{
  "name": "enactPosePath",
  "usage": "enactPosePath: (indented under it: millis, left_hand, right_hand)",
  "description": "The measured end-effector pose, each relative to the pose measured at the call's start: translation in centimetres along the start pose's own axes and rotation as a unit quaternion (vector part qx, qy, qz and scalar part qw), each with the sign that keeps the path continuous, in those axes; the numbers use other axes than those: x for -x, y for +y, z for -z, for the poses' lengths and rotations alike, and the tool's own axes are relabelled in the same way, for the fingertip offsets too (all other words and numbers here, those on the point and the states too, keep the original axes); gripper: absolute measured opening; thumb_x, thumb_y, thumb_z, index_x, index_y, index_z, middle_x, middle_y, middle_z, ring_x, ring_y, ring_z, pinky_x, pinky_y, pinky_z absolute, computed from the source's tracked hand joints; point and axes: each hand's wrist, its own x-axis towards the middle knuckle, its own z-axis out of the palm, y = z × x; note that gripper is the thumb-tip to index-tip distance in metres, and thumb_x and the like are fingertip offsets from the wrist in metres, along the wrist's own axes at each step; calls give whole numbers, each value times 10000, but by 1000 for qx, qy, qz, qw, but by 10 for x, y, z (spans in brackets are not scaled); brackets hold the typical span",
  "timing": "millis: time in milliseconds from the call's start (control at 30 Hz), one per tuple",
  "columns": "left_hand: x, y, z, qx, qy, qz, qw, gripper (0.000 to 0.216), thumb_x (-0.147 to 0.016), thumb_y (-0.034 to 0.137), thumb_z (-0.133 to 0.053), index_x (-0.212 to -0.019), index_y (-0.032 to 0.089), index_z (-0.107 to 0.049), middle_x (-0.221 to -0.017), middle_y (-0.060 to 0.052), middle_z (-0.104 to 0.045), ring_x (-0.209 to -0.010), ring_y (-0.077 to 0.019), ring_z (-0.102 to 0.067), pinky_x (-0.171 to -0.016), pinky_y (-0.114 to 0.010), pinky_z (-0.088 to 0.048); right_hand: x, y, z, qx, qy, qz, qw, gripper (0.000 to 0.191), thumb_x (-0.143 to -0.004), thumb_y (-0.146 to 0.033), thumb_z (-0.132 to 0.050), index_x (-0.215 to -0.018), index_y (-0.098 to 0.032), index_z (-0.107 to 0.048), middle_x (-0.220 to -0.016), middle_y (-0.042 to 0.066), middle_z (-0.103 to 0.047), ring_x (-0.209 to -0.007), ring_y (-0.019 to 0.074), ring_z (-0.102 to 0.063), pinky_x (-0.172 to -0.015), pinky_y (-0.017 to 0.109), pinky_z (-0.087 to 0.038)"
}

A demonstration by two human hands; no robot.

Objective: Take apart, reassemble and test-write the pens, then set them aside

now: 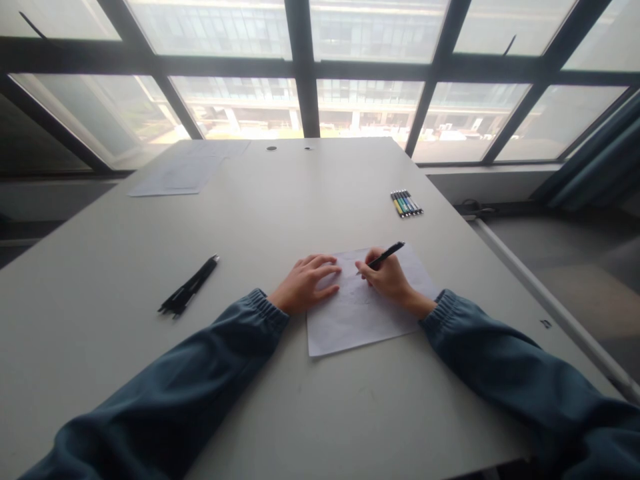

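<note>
A white sheet of paper [360, 317] lies on the grey table [280, 220] in front of me. My left hand [307, 283] rests flat on the sheet's left edge, fingers stretched out. My right hand [389, 277] is closed on a black pen [384, 256], whose tip touches the paper near the sheet's top middle. Faint pencil-like marks show on the sheet.
Black pens [190, 287] lie together on the table to the left. A row of several coloured markers [406, 203] sits at the right rear. More paper sheets [185, 173] lie at the far left corner. Large windows stand behind the table; the floor drops away on the right.
</note>
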Motion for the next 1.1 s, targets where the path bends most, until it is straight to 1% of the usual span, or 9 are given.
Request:
enactPosePath:
  millis: [167,267,400,533,667,800,900,1000,1100]
  left_hand:
    - [0,3,2,8,28,-4,1000,393,-914,434,-653,-1278,287,-642,-1361,-77,-623,-1274,-273,-546,-1096,-477,-417]
    - [0,9,4,35,98,-7,995,378,-929,427,-645,-1264,251,-637,-1265,-92,-671,-1188,-254,-598,-1054,-445,-455]
    - [0,18,7,85,164,-25,982,367,-906,407,-692,-1223,229,-642,-1171,-92,-716,-1101,-243,-644,-1006,-432,-494]
    - [-1,22,6,134,199,-34,970,301,-884,384,-727,-1132,220,-682,-1052,-85,-757,-986,-229,-693,-931,-415,-536]
    - [-1,22,5,154,234,-23,960,152,-886,351,-729,-952,215,-730,-904,-59,-770,-850,-200,-705,-849,-385,-556]
    - [0,20,7,157,281,32,946,163,-882,365,-722,-910,205,-736,-880,-57,-762,-821,-192,-703,-812,-356,-570]
    - [1,16,7,138,318,72,935,156,-879,355,-719,-904,202,-740,-860,-42,-756,-796,-177,-690,-795,-326,-564]
    - [2,13,6,135,334,97,928,156,-876,350,-719,-913,201,-746,-837,-30,-752,-780,-171,-672,-784,-314,-556]
    - [3,12,6,140,328,96,929,155,-873,347,-721,-925,204,-750,-845,-29,-750,-786,-170,-666,-787,-313,-553]
  right_hand:
    - [0,-8,3,-74,55,41,995,333,-763,-438,-788,-680,-196,-576,-585,-33,-554,-540,108,-486,-520,239,-380]
    - [2,-14,3,-176,-19,18,984,278,-784,-432,-776,-794,-188,-641,-632,-23,-608,-543,107,-500,-510,241,-381]
    - [5,-21,3,-277,-130,-17,952,255,-863,-422,-677,-960,-187,-673,-757,26,-710,-611,133,-586,-547,260,-432]
    - [7,-26,5,-264,-159,-4,951,223,-854,-394,-699,-944,-197,-648,-809,39,-743,-648,131,-593,-581,257,-438]
    - [8,-27,4,-259,-188,-15,947,294,-824,-441,-735,-967,-193,-669,-786,31,-720,-622,126,-561,-574,263,-432]
    - [4,-25,6,-330,-128,-68,933,463,-766,-595,-751,-990,-202,-655,-607,-39,-541,-529,108,-435,-506,254,-361]
    - [-1,-23,9,-379,-61,-103,918,558,-801,-740,-617,-954,-205,-655,-592,-32,-456,-521,119,-400,-490,270,-353]
    - [-4,-23,11,-398,-46,-117,908,532,-855,-721,-548,-936,-208,-660,-622,-12,-457,-544,132,-418,-510,285,-385]
    - [-3,-22,10,-386,-47,-117,914,440,-831,-651,-631,-917,-220,-647,-630,-13,-466,-551,138,-433,-524,289,-404]
